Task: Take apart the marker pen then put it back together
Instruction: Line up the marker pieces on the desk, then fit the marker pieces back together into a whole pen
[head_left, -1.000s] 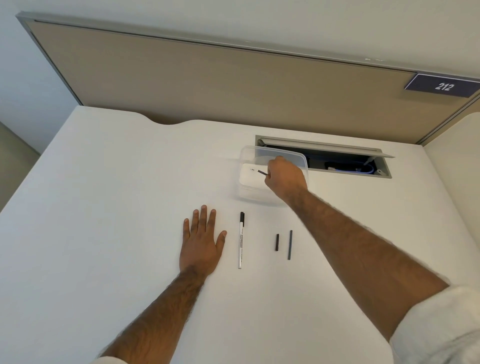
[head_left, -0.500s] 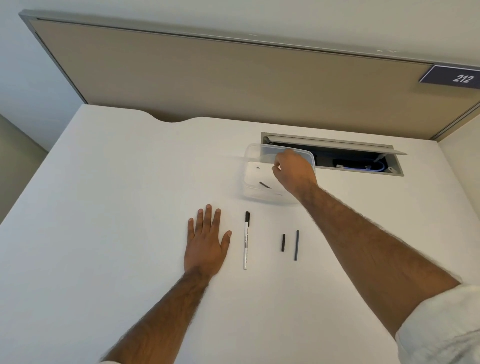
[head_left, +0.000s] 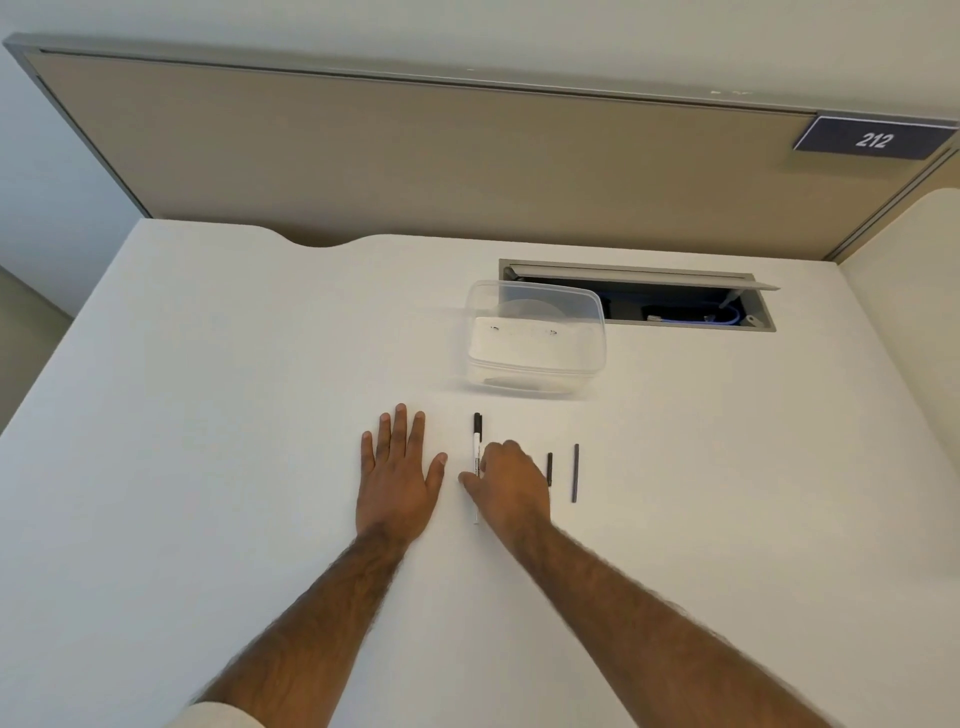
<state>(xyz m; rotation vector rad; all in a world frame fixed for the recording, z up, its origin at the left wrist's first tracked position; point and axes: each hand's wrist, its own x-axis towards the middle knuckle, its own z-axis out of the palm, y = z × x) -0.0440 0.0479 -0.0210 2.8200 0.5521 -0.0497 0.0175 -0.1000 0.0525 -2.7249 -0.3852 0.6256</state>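
1. My left hand lies flat on the desk, left of the marker pen.
2. My right hand rests over the pen's near half, thumb on its left side.
3. Just right of that hand lies a short pen part, and right of it, apart, a longer rod.
4. Behind all these stands the container.
5. Behind and to the right of the container, the cable hatch is set into the desk; the partition panel stands behind the desk.
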